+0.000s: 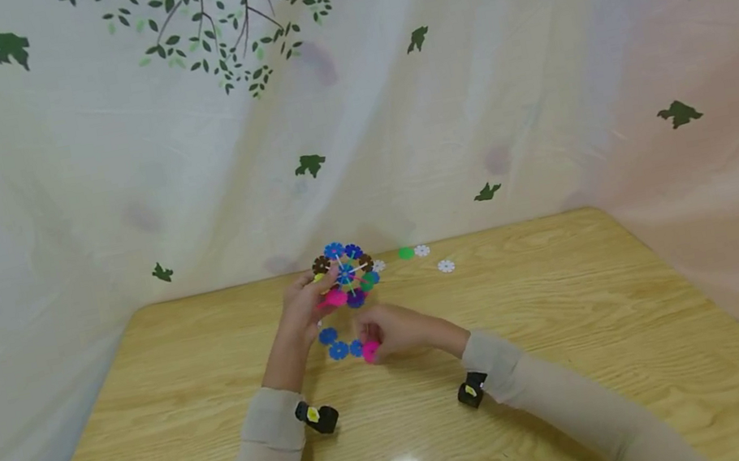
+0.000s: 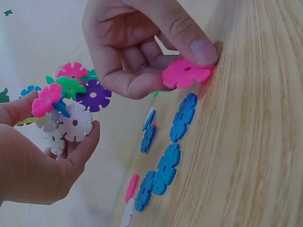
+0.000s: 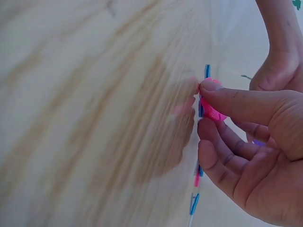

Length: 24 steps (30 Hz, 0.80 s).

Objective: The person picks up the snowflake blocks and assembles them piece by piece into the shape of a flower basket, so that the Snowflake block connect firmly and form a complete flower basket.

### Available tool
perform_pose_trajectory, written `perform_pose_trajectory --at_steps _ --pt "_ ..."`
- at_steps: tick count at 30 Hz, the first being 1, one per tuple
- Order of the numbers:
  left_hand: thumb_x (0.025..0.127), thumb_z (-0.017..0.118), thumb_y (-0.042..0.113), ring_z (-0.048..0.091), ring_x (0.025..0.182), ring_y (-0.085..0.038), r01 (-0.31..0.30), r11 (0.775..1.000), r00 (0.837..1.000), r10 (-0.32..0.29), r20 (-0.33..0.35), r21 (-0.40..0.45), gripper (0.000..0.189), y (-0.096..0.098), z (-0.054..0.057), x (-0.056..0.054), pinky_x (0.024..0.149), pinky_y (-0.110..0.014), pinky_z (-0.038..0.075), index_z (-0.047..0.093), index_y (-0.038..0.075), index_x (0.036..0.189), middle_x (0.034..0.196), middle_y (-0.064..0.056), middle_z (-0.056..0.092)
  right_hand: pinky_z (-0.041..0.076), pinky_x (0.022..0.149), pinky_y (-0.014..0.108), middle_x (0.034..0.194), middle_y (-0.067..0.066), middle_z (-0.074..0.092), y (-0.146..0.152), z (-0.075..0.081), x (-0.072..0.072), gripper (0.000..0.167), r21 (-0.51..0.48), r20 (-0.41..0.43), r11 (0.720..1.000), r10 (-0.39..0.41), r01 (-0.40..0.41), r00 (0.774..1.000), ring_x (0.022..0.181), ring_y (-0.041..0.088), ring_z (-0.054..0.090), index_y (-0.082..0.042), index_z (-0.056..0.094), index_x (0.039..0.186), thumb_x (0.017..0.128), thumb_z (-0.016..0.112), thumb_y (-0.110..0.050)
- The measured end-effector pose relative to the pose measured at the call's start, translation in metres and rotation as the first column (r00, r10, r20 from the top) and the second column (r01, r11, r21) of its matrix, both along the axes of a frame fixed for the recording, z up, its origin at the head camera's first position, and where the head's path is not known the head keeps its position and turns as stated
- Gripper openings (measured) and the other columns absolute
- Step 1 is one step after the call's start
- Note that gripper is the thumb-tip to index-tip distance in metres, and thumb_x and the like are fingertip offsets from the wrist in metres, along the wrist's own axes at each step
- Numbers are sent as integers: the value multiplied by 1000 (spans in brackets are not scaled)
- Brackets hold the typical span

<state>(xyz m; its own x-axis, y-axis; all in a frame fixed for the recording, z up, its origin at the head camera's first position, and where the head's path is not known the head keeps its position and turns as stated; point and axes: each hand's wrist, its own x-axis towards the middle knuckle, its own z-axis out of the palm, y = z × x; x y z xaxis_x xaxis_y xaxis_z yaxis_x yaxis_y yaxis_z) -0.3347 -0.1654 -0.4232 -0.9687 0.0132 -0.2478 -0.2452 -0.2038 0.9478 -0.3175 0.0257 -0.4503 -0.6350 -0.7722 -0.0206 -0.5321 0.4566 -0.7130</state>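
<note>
My left hand (image 1: 302,308) holds up a cluster of interlocked, notched flower-shaped plastic discs (image 1: 345,273). Pink, green, purple and white pieces of it show in the left wrist view, with thumb and fingers around its side. Lower and to the right, my right hand (image 1: 394,329) pinches a single pink flower disc (image 2: 186,73) between thumb and fingers, close to the tabletop. Beside that disc several blue flower discs (image 2: 166,169) lie on the wood. In the right wrist view, the right fingers partly cover the pink disc and the pieces behind it.
Toward the back of the wooden table (image 1: 538,300) lie a green disc (image 1: 406,253) and white discs (image 1: 446,266). A loose pink disc (image 2: 132,188) sits near the blue ones. Behind the table hangs a leaf-patterned cloth (image 1: 379,113).
</note>
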Motion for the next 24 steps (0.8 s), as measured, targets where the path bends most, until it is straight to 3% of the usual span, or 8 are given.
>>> perform_pose_trajectory --at_steps 3,5,10,15,17,20,24 --pt "99 69 20 65 80 -9 18 1000 1000 -18 -19 0 44 1 -2 0 80 -28 58 52 -4 132 100 0 62 56 75 20 90 7 69 12 0 -1 18 -23 33 1000 -12 13 999 79 7 62 -3 65 94 84 78 4" --pt "99 69 20 65 84 -10 28 999 999 -28 -22 -18 41 1 -2 0 85 -31 58 53 -2 130 101 0 61 56 78 21 92 8 71 20 2 -3 15 -36 47 999 -31 33 998 82 8 64 -2 67 97 86 76 3" --pt "98 69 19 63 105 -17 63 996 998 -64 -16 -65 53 2 -1 2 102 -42 55 47 -3 141 120 -9 60 57 80 26 93 10 73 40 13 -12 14 -103 79 988 -108 116 991 83 8 65 1 70 105 91 72 0" --pt "97 69 12 62 106 -17 91 995 996 -92 -16 -37 56 3 -1 3 97 -40 57 44 -1 144 136 -16 52 59 76 46 95 13 72 55 33 -23 15 -194 109 956 -204 222 973 81 12 66 2 70 109 94 70 -1" --pt "96 69 10 62 103 -16 108 994 994 -109 -15 -31 56 4 -2 3 92 -38 57 43 1 144 136 -15 52 59 73 44 94 13 71 58 41 -26 15 -219 102 938 -252 269 962 79 15 66 1 71 110 95 70 -2" --pt "95 69 10 62 100 -14 130 991 991 -131 -5 -39 56 5 -2 4 88 -35 56 42 4 143 129 -10 55 56 69 32 94 13 71 59 49 -30 15 -267 84 908 -313 324 946 80 20 65 0 72 110 96 69 -5" --pt "94 70 11 62 96 -14 145 988 989 -145 4 -53 51 8 -2 5 83 -32 56 44 5 138 119 -5 58 54 68 23 97 18 71 54 56 -32 15 -380 65 845 -381 376 922 83 22 64 2 71 108 95 71 -6"
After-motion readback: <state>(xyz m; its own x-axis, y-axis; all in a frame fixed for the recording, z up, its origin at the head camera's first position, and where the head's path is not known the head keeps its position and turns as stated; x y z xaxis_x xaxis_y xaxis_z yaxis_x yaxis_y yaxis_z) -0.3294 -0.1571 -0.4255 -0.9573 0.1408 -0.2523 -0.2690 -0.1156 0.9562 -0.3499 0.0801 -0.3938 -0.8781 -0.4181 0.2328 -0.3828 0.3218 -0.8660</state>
